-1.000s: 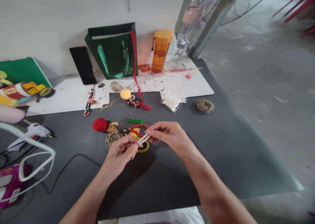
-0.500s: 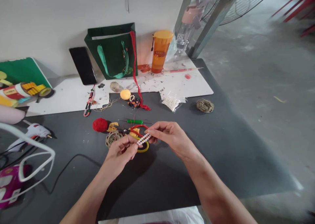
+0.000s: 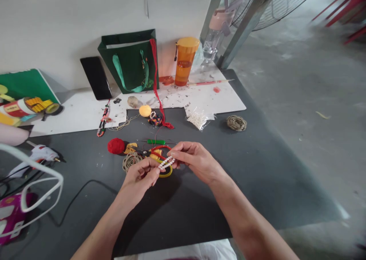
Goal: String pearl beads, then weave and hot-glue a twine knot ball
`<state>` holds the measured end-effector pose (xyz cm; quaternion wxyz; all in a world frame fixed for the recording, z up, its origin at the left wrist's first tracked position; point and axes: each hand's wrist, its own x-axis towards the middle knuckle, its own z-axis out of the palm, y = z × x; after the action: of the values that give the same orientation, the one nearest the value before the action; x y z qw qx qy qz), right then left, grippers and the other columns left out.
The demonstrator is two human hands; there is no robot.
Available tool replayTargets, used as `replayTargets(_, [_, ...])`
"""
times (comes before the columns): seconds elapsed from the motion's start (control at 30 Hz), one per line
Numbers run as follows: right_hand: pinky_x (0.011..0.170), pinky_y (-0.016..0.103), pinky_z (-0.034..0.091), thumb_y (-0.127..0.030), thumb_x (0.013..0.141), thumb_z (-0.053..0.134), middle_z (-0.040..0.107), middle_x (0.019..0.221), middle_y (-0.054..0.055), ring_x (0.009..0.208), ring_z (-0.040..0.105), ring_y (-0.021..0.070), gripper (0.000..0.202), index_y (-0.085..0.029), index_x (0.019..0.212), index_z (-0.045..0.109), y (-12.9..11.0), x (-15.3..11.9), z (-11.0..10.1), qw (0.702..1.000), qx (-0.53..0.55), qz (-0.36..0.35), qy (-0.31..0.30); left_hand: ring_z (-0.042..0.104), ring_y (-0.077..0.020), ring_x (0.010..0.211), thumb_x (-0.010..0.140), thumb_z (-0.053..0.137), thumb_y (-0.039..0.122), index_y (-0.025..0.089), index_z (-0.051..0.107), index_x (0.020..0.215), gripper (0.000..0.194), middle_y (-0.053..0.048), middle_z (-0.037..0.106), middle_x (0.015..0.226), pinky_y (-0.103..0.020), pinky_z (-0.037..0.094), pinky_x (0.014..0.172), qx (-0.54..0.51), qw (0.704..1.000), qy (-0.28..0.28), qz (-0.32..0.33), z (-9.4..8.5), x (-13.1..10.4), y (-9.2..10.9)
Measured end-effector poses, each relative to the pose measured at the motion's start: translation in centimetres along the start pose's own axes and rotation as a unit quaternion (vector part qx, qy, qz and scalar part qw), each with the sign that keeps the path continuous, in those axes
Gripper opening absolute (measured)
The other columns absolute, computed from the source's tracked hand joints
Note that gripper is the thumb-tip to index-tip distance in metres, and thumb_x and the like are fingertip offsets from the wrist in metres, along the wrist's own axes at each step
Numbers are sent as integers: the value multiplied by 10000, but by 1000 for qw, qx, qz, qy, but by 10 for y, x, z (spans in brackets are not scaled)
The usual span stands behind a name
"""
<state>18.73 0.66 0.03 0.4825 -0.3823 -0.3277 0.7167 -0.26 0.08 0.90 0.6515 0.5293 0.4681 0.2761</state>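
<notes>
A small loop of white pearl beads (image 3: 166, 162) is stretched between my two hands above the dark table. My left hand (image 3: 143, 173) pinches its near left end between thumb and fingers. At the other end, my right hand (image 3: 192, 158) grips the loop with thumb and forefinger. Scissors with red and yellow handles (image 3: 168, 172) lie beneath, partly covered by the hands. Beside my left hand is a coiled tan rosette (image 3: 132, 160), with a red yarn ball (image 3: 116, 146) just behind it. A green-handled hook tool (image 3: 156, 142) lies past the fingers.
A bag of pearl beads (image 3: 198, 119) and another tan rosette (image 3: 236, 123) lie farther back. Behind stand a green paper bag (image 3: 131, 67), an orange cup (image 3: 185, 63) and a phone (image 3: 96, 78). At left are a glue gun (image 3: 40, 155) and a white curved frame (image 3: 58, 176).
The bead loop has opened slightly, its two strands now a little farther apart. Both hands keep their hold and have hardly moved.
</notes>
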Motion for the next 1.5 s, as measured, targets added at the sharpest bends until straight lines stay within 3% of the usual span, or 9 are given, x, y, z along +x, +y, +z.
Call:
replayTargets(0.23, [551,174,498,-260,721,775,713,668,-20,538,624,61,141,-178,822,718,-1,0,1,1000,16,-14,-5,365,-76,491,815,565,324,154,596,758,182,51,436,532,-221,255,477,0,1000,-2,1,0,2,-2])
replayTargets(0.63, [546,184,499,-270,750,754,685,660,-23,548,597,63,105,-180,794,720,0,-1,1,999,26,-31,-10,367,-79,491,817,565,339,153,594,759,197,47,437,531,-223,258,476,0,1000,2,-1,1,2,0])
replayTargets(1.07, [563,196,500,-281,735,763,680,672,-19,573,598,75,132,-178,800,712,4,2,-2,999,10,-28,25,389,-85,500,787,588,337,154,607,750,188,46,457,536,-227,288,491,28,1000,-3,-10,0,2,7])
replayTargets(1.5, [584,208,501,-328,674,803,681,667,-11,586,606,83,217,-168,775,697,0,2,0,999,23,-14,41,407,-87,497,789,597,424,165,564,697,278,38,489,534,-214,319,488,51,999,3,-9,0,6,10])
